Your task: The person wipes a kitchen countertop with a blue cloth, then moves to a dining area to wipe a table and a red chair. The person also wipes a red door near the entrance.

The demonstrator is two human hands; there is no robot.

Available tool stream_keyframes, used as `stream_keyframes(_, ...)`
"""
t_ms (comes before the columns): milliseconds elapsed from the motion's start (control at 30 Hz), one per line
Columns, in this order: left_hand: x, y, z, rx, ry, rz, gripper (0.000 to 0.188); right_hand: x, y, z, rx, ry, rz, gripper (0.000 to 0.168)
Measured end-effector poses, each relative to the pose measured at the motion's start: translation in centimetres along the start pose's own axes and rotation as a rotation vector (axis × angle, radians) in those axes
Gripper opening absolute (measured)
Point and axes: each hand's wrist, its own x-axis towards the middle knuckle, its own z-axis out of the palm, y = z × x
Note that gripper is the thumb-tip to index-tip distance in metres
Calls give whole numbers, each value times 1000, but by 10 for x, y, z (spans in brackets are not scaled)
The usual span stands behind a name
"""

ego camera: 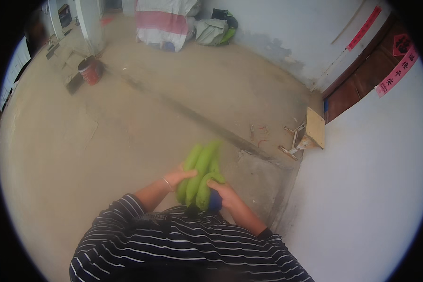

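Against the front of my striped shirt I carry a bunch of several long green vegetables [200,174], which look like slender gourds. My left hand [180,176] wraps around their left side, its thumb lying across the front and a bracelet on the wrist. On the other side my right hand [221,189] grips a curved one near its bend, thumb on top. Something blue [215,201] shows beneath the right palm; what it is cannot be made out. Most fingers of both hands are hidden behind the bunch.
A small stool [305,135] lies tipped over by the right wall, with scraps [262,135] near it. A red bucket [90,70] stands far left. Sacks [162,26] and a bag [211,31] sit at the back. A brown door [361,83] bears red paper strips.
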Motion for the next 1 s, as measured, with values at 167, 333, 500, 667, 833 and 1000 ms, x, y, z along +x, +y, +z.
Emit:
stream_keyframes(167, 119, 91, -31, 20, -16, -103, 80, 114, -90, -29, 44, 35, 43, 45)
stream_keyframes(333, 232, 141, -66, -41, -33, -89, 78, 215, -151, -72, 9, 92, 22, 43)
stream_keyframes(500, 383, 156, -115, -163, -156, -281, 74, 306, -196, -137, 125, 247, 90, 43)
stream_keyframes(667, 532, 135, -181, -157, -193, -441, 82, 403, -236, -201, 230, 456, 169, 46)
stream_keyframes(833, 661, 118, -264, -12, -180, -645, 90, 514, -261, -266, 285, 522, 266, 49)
stream_keyframes(1000, 763, 111, -340, -26, -170, -714, 91, 625, -272, -328, 267, 547, 319, 58)
